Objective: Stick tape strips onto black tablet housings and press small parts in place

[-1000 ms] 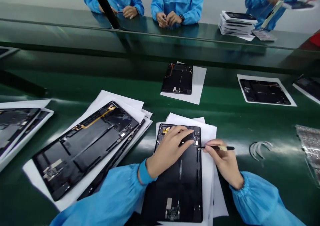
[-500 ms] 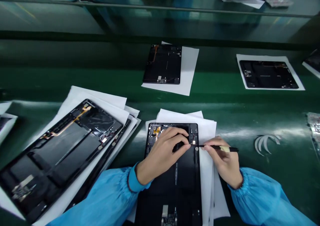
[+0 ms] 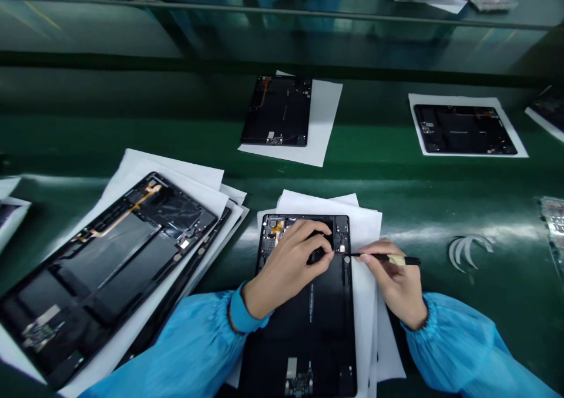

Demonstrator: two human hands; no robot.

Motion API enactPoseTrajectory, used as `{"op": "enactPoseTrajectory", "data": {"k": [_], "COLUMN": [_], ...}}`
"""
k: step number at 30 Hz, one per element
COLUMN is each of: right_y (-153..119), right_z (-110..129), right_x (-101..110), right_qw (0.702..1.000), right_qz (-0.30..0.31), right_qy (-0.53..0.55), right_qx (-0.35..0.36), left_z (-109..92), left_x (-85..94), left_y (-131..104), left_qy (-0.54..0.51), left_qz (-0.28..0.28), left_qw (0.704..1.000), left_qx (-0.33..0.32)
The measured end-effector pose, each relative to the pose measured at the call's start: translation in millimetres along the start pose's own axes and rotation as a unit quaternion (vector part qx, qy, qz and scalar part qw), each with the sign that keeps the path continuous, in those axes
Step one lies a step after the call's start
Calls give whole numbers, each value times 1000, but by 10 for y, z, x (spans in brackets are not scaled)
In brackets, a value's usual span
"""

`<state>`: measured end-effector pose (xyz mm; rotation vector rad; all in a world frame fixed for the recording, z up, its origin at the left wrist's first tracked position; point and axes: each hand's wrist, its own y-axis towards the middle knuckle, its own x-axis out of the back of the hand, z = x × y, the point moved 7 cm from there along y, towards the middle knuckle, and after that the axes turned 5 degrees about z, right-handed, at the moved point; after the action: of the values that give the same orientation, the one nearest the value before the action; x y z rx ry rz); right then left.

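Bent over an opened black tablet (image 3: 308,304), I work with both hands at its upper right edge, seen from above through the head camera. The tablet lies on stacked white sheets (image 3: 365,310) on a green counter (image 3: 445,333), in front of me at the lower middle of the view. My right hand (image 3: 392,280) grips a slim black tool (image 3: 412,261) with a pale wrap around it; the tool lies nearly level, its thin tip reaching over the tablet's edge beside a small round silver spot (image 3: 347,259). My left hand (image 3: 288,266) arches across the tablet's upper part, thumb and forefinger drawn together near that tip; I cannot tell whether they pinch anything. Both arms wear blue sleeves (image 3: 467,339).

To my left, a second opened tablet (image 3: 132,251), crossed by an orange ribbon cable (image 3: 126,213), lies aslant on a pile of paper. Toward the back, two more opened tablets rest apart on white sheets, one near the middle (image 3: 279,113) and one to the right (image 3: 465,129). Curved white strips (image 3: 462,252) lie on the counter beyond my right hand, well apart from the tablet I am handling.
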<state>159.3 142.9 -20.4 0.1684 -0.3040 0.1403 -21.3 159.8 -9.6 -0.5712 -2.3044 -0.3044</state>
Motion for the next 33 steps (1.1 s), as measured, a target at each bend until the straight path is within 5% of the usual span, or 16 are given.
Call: {"op": "enactPoseTrajectory", "data": {"k": [21, 33], "right_y": [72, 20], "right_z": [46, 8], "right_x": [-97, 91], "right_qw": [999, 999], "right_qz": [40, 19], "right_qy": [30, -25], "right_qx": [-6, -5], "left_z": [-20, -46], "left_x": [-16, 6], "left_y": [15, 46], "left_qy": [11, 15], "left_qz": [6, 3], "left_qw": [1000, 1000], "left_qx": [17, 26]}}
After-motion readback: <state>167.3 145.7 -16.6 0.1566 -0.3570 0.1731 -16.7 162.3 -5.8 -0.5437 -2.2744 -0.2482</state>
